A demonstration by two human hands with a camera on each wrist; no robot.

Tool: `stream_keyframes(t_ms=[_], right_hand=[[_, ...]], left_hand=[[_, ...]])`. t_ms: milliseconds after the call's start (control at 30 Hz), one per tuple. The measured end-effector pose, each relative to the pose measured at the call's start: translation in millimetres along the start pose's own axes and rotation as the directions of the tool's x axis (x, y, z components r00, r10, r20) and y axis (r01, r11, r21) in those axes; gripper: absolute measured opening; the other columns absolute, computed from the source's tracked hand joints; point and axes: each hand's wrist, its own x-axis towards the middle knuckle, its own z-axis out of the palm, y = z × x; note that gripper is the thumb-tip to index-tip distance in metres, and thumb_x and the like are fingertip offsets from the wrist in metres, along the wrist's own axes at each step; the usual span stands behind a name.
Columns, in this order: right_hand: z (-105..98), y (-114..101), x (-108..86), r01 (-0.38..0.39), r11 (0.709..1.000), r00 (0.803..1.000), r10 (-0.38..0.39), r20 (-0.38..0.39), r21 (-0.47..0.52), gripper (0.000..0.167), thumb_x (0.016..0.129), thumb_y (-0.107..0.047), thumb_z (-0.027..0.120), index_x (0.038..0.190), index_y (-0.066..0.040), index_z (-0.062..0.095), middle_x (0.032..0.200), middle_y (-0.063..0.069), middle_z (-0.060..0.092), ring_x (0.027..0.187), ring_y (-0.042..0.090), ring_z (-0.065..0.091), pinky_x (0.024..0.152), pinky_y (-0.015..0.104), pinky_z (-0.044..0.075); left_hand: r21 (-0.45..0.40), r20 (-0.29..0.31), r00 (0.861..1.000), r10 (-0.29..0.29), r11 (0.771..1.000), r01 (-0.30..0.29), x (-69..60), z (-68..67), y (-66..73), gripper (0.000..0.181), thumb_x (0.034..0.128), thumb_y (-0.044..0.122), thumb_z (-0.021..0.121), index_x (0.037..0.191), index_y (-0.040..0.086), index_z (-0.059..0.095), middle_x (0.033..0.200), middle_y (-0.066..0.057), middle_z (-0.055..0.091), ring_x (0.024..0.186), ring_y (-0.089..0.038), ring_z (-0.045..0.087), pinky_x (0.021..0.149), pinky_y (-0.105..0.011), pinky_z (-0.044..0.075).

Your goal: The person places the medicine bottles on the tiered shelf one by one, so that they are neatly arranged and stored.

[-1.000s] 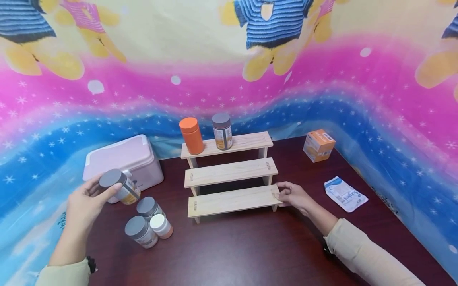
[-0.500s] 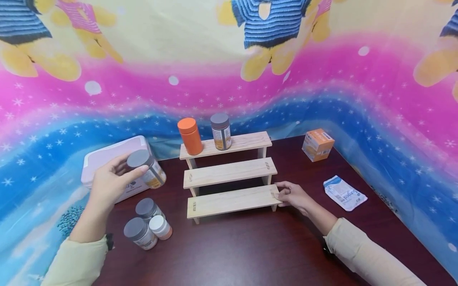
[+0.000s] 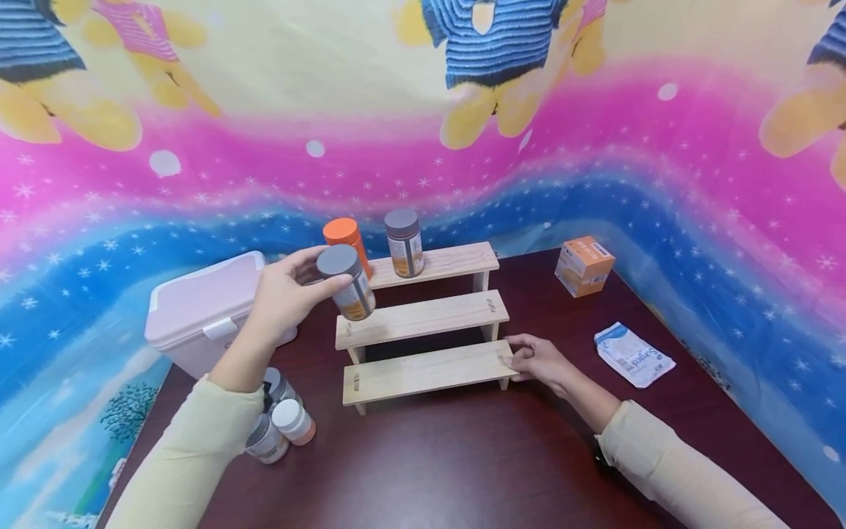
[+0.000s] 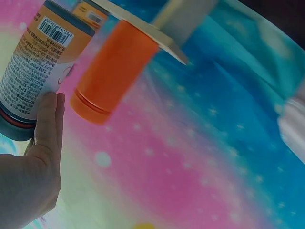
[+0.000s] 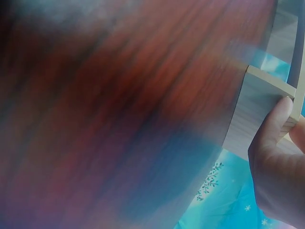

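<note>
My left hand [image 3: 280,294] grips a grey-lidded jar [image 3: 355,295] near its lid, held up over the left end of the middle step of a wooden three-step rack [image 3: 423,322]. The jar's printed label and barcode show in the left wrist view, where the jar [image 4: 45,57] is close to an orange bottle [image 4: 116,71]. On the top step stand that orange bottle and another grey-lidded jar [image 3: 405,246]. My right hand [image 3: 538,361] holds the right end of the lowest step; in the right wrist view its thumb presses on the wood [image 5: 259,109].
Two grey-lidded jars [image 3: 267,441] and a small white-capped bottle [image 3: 294,423] stand front left, partly behind the left forearm. A pink lidded box [image 3: 205,305] is behind them. An orange carton [image 3: 584,267] and a white-blue packet [image 3: 636,355] lie at the right.
My left hand has carried the jar rightward and up from beside the pink box to over the rack's left side, now partly covering the orange bottle. The right hand has stayed in place.
</note>
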Motion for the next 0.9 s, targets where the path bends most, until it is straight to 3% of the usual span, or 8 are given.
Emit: stream_keyframes(t_ms=[133,400,733,900], right_hand=[[1,-2,-0.1,0.005,1.000,1.000,-0.005,0.006,-0.001,0.057,0.088,-0.001,0.062,0.137,0.009,0.035,0.081,0.006,0.059,0.072,0.014,0.061,0.067,0.029,0.057],[-1,0,1.2,-0.002,1.000,1.000,0.002,-0.006,-0.004,0.056,0.087,0.001,0.062,0.136,0.009,0.037,0.080,0.006,0.059,0.072,0.015,0.061,0.066,0.029,0.057],[-2,1,0.8,-0.017,1.000,1.000,0.017,-0.024,-0.019,0.055,0.087,0.001,0.062,0.136,0.008,0.038,0.081,0.008,0.059,0.072,0.016,0.061,0.067,0.030,0.057],[-2,0,0.9,-0.021,1.000,1.000,0.020,-0.007,-0.011,0.055,0.087,-0.001,0.063,0.136,0.007,0.038,0.082,0.008,0.060,0.074,0.017,0.062,0.068,0.031,0.057]], left_hand=[[-0.014,0.033,0.999,0.033,0.999,-0.032,10.8,14.2,11.5,0.071,0.0755,0.042,0.077,0.134,0.012,0.052,0.123,-0.010,0.061,0.113,-0.025,0.059,0.095,-0.043,0.047],[-0.082,0.087,0.995,0.044,0.996,-0.037,30.0,42.1,25.2,0.070,0.0720,0.046,0.079,0.130,0.015,0.056,0.117,-0.005,0.064,0.107,-0.017,0.062,0.090,-0.038,0.051],[-0.155,0.103,0.992,0.070,0.986,-0.053,53.3,87.0,44.7,0.067,0.0724,0.042,0.080,0.130,0.016,0.057,0.112,-0.004,0.067,0.101,-0.015,0.063,0.083,-0.037,0.053],[-0.121,0.093,0.994,0.053,0.992,-0.042,63.9,102.8,54.3,0.067,0.0723,0.044,0.079,0.130,0.020,0.057,0.111,0.000,0.067,0.102,-0.011,0.062,0.083,-0.033,0.053]])
